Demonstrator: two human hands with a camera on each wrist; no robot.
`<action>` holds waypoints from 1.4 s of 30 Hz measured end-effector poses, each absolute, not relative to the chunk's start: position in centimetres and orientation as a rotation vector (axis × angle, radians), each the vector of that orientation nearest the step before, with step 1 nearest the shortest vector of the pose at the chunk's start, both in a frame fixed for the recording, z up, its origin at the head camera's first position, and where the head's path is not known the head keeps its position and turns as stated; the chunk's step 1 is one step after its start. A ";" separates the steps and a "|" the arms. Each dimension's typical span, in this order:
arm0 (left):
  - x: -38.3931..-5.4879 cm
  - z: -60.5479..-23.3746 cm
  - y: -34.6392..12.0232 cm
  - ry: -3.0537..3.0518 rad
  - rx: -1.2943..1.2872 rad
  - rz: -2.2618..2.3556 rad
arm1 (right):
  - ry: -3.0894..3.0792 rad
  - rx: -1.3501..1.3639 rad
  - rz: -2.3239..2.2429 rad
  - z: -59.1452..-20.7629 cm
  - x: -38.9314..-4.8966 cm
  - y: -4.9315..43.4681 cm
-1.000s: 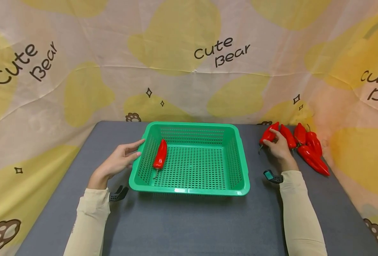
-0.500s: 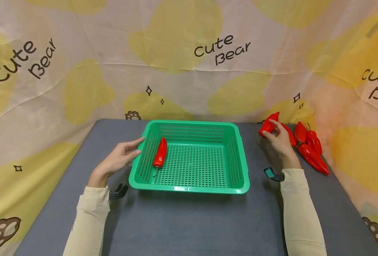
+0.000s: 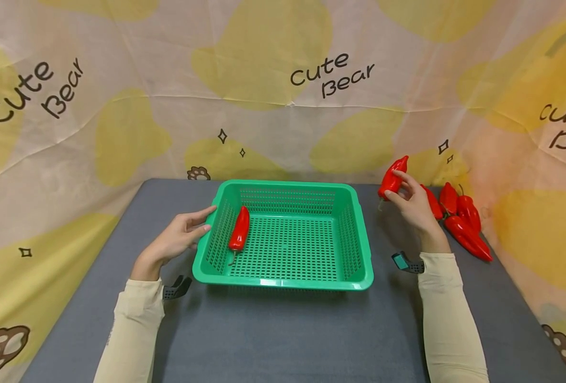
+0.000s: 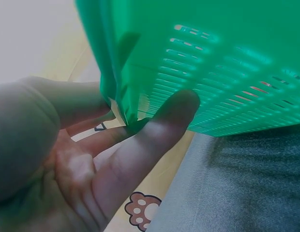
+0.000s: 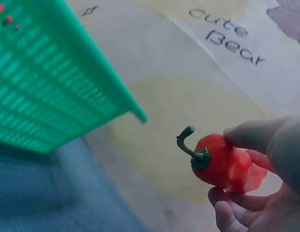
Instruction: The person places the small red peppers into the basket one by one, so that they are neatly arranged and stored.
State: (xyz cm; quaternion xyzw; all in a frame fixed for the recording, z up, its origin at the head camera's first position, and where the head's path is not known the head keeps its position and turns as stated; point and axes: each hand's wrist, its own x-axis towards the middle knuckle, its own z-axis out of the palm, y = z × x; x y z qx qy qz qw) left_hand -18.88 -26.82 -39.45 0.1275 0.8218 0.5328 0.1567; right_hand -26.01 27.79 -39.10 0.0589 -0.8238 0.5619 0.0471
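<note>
A green perforated plastic basket point(image 3: 283, 285) stands on the grey table, with one long red pepper point(image 3: 240, 230) lying at its left side. My left hand point(image 3: 180, 238) pinches the basket's left rim; in the left wrist view, one finger point(image 4: 176, 113) lies against the outer wall below the rim. My right hand point(image 3: 414, 207) holds another red pepper point(image 3: 392, 181) between thumb and fingers, raised above the table to the right of the basket. Its curved green stem point(image 5: 191, 145) points away from the palm in the right wrist view.
Several more red peppers point(image 3: 467, 238) lie in a group at the table's back right, just beyond my right hand. A printed cloth point(image 3: 264, 64) hangs behind and beside the grey table point(image 3: 283, 335).
My right hand has lifted its red pepper off the table at the right and moved it up and slightly left. The left hand and basket stay in place.
</note>
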 end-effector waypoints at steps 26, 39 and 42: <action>-18.8 -39.5 -27.0 2.327 0.380 1.553 | -2.453 0.571 1.775 -36.1 -23.8 23.8; -18.8 -39.1 -26.9 2.348 0.371 1.529 | -2.535 0.769 1.752 -32.2 -24.1 20.5; -18.7 -39.3 -26.8 2.346 0.370 1.527 | -2.545 0.836 1.767 -31.3 -24.4 19.3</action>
